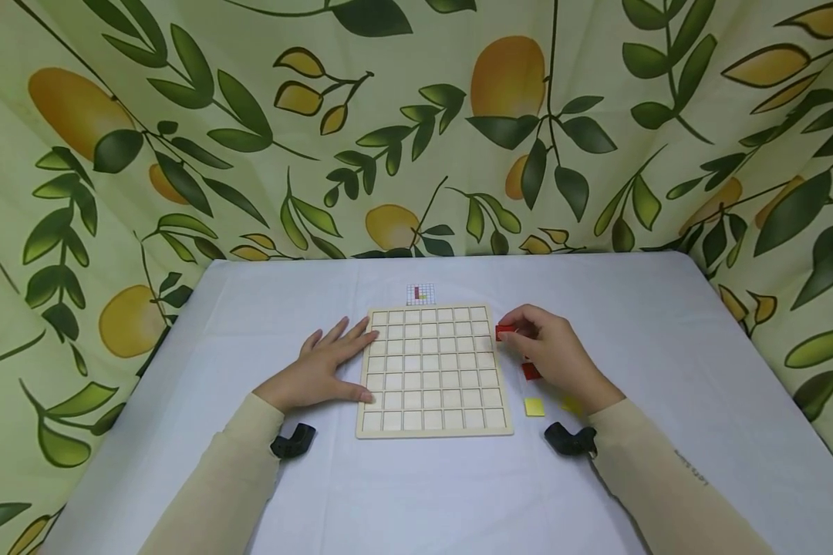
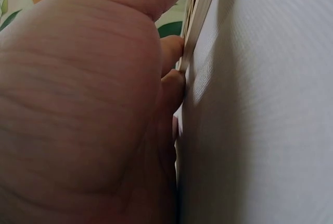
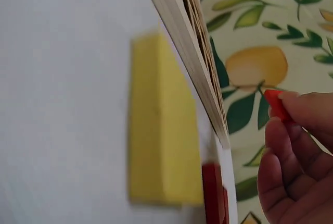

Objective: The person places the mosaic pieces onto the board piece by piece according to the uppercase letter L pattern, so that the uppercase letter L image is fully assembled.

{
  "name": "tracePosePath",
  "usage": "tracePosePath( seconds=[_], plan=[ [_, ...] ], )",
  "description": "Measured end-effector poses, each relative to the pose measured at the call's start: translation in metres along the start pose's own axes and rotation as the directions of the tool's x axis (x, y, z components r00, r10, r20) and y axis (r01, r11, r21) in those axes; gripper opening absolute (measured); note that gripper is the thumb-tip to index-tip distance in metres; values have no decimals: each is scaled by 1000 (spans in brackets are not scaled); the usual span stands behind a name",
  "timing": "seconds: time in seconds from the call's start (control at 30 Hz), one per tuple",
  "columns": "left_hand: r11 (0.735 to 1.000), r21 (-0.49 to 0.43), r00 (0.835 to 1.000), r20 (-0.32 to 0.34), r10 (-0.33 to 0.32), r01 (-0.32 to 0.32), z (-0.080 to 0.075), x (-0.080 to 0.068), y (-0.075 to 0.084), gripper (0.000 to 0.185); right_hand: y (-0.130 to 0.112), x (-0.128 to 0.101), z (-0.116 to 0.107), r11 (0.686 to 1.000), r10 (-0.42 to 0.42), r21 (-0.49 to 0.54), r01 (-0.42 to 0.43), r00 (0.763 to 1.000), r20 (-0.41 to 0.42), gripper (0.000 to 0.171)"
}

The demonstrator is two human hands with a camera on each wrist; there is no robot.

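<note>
No legible text or labels anywhere.

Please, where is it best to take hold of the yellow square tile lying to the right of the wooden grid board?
The yellow tile lies flat on the table, apart from the board. Probably best to come from above and pinch two opposite side edges: the right wrist view shows thick straight sides, and it looks free all round.

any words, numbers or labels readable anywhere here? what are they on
Right sleeve: a short line of dark print, too small and blurred to read.
Small card behind the wooden grid board: a coloured grid pattern only, no legible text.
Red tile pinched in the right hand, yellow tile, left hand, leaf-print cloth: no text.
</note>
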State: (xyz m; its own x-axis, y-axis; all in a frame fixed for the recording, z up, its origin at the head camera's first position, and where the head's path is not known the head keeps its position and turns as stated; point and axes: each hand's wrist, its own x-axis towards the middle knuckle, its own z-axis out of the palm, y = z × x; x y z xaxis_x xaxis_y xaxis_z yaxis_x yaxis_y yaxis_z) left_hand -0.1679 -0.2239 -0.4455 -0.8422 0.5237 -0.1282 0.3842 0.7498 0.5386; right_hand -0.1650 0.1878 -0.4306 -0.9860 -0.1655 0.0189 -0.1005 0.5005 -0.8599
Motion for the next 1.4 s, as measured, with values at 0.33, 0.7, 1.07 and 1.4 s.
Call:
tracePosePath(
  seconds=[0.33, 0.7, 1.07, 1.4],
  plan=[
    [1000, 0, 1000, 7, -1, 1, 0, 1, 0, 118, -29, 1, 21, 988, -154, 8, 154, 988, 32, 16],
    [1000, 0, 1000, 11, -11, 11, -1, 1, 0, 118, -50, 30, 46, 991, -128, 33, 126, 990, 66, 10],
    [1000, 14, 999, 19, -27, 27, 0, 2, 1, 116, -60, 59, 80, 989, -141, 55, 134, 979, 149, 8],
    [1000, 11, 1000, 16, -19, 19, -1, 1, 2, 116, -53, 73, 98, 993, -98, -43, 108, 976, 194, 6]
  ],
)
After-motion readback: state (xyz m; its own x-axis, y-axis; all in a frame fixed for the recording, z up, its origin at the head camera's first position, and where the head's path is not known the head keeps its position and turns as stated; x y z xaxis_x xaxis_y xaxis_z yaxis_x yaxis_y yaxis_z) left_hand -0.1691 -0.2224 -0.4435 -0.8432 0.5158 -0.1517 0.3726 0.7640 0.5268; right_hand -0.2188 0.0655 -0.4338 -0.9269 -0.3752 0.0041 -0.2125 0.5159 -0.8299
